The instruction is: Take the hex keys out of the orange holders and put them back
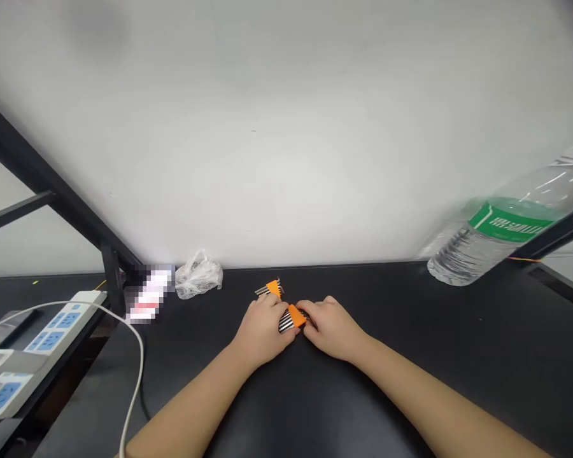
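Both hands meet on a set of silver hex keys in an orange holder (293, 316) lying on the black table (410, 356). My left hand (262, 327) is curled over the keys' left side, fingers closed around them. My right hand (329, 326) grips the orange holder end from the right, fingers bent. A second orange holder with silver keys (270, 289) lies just behind my left hand, near the wall.
A crumpled clear plastic bag (198, 275) sits by the wall at left. A clear water bottle with a green label (501, 229) stands at right. White power strips (42, 334) with a white cable lie at far left, beside a black frame post (112, 273).
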A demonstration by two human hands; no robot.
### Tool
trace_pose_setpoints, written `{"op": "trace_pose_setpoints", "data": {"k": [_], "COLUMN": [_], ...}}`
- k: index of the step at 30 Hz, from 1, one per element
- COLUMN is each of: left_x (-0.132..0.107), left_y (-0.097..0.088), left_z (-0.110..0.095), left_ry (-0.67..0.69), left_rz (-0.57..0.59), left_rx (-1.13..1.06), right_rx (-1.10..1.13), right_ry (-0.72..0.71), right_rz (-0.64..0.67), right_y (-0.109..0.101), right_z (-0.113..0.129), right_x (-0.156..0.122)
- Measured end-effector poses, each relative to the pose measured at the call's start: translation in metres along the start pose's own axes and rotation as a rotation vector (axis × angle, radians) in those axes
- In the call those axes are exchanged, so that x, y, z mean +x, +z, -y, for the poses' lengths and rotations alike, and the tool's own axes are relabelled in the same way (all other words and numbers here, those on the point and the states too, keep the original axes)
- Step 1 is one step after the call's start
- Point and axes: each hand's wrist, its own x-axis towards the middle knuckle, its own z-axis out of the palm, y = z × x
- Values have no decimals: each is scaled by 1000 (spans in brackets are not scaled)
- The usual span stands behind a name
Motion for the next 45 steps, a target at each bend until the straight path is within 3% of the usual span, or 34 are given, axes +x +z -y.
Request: {"op": "trace_pose_setpoints", "data": {"k": [10, 19, 26, 35, 39, 45], "left_x": [0, -3, -7, -3, -2, -2], "left_y": [0, -9, -6, -7, -3, -1], "left_z": [2, 2, -4, -5, 0, 4], "left_ry": [-3, -28, -21, 17, -37, -37], "left_rz": [-43, 91, 90, -15, 14, 54], "left_rx": [-185, -302, -490, -250, -207, -247], "right_rx": [103, 80, 82, -112, -123, -35], "right_ry": [-66, -127, -132, -59, 18, 19], "right_rz": [-44, -45, -154, -234, -220, -196], "right_y": [4, 6, 12, 18, 20, 16], "right_z": [-2, -2, 1, -10, -21, -25], "right_x": [-1, 0, -3, 4, 9, 8]}}
